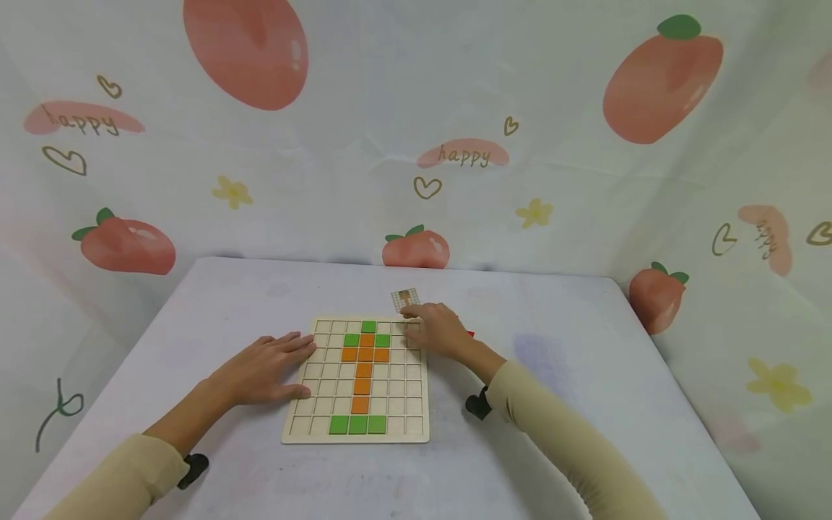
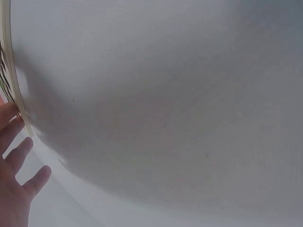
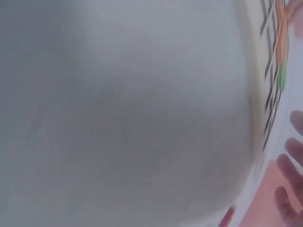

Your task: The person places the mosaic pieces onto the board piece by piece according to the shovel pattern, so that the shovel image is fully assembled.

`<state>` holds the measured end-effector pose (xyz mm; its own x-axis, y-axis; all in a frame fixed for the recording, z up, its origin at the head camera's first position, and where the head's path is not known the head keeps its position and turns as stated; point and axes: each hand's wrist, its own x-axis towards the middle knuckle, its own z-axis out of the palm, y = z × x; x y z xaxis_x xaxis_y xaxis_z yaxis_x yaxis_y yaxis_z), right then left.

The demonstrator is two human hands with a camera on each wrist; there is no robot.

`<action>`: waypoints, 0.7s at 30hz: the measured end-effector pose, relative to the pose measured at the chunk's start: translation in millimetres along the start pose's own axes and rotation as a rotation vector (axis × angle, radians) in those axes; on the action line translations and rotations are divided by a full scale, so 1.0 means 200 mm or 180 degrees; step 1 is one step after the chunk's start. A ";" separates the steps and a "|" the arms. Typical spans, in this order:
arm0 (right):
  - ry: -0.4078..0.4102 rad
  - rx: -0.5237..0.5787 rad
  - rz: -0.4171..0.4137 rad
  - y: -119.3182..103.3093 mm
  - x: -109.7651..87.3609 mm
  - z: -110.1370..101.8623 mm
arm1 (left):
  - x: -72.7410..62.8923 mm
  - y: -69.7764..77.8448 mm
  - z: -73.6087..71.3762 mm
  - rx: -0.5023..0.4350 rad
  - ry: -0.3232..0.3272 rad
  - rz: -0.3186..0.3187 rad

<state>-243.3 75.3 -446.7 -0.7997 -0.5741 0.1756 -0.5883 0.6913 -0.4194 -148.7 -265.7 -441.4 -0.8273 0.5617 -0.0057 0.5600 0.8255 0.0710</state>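
A square wooden grid board (image 1: 403, 390) lies on the white table, its cells partly filled with orange tiles (image 1: 362, 370) in a cross-like shape and green tiles (image 1: 357, 425) along the bottom and around the top. My left hand (image 1: 269, 368) touches the board's left edge with extended fingers and thumb. Over the upper right corner is my right hand (image 1: 442, 332), next to a small patterned card (image 1: 406, 297). In the right wrist view the fingers (image 3: 291, 172) are spread, with nothing seen between them. The right palm is hidden in the head view.
Something small and red (image 1: 471, 334) peeks out behind my right hand, mostly hidden. The white table (image 1: 552, 433) extends on both sides of the board. Behind it hangs a cloth backdrop (image 1: 351, 195) printed with fruit, hearts and flowers.
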 end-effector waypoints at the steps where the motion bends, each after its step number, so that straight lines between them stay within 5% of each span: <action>1: 0.0038 -0.0007 0.0015 0.03 -0.01 -0.01 | 0.00 0.00 0.00 -0.0005 0.0000 0.0002; 11: 0.0220 -0.0095 0.0426 0.26 -0.15 -0.10 | 0.00 0.00 0.00 -0.0009 -0.0023 -0.0002; 16: 0.0119 -0.0044 0.0779 0.31 -0.18 -0.11 | 0.00 0.00 0.01 -0.0018 -0.0033 -0.0026; 21: 0.0153 0.0024 0.0804 0.33 -0.18 -0.11 | 0.00 0.00 0.01 -0.0019 -0.0010 -0.0027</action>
<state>-255.1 151.0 -461.7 -0.9261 -0.3620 0.1065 -0.3685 0.8068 -0.4619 -148.5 -266.2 -442.7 -0.8319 0.5549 -0.0094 0.5527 0.8299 0.0769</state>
